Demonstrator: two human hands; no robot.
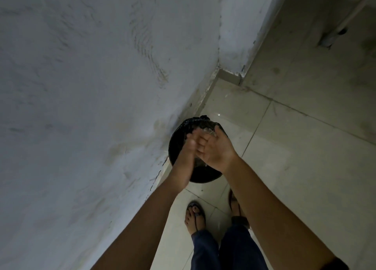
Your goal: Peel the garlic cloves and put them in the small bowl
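Both of my hands are held together over a round black bin (200, 177) lined with a black bag, which stands on the floor against the wall. My left hand (187, 154) is motion-blurred, its fingers straight and pressed against my right hand (218, 149), whose fingers are loosely bent. Pale flaky bits (209, 130) show just past the fingertips, inside the bin's mouth; whether they are garlic skins I cannot tell. No garlic clove and no small bowl is in view.
A rough grey wall (91, 96) fills the left side and meets the pale tiled floor (284, 157) beside the bin. My feet in sandals (195, 216) stand just in front of the bin. A wall corner (230, 74) juts out behind it.
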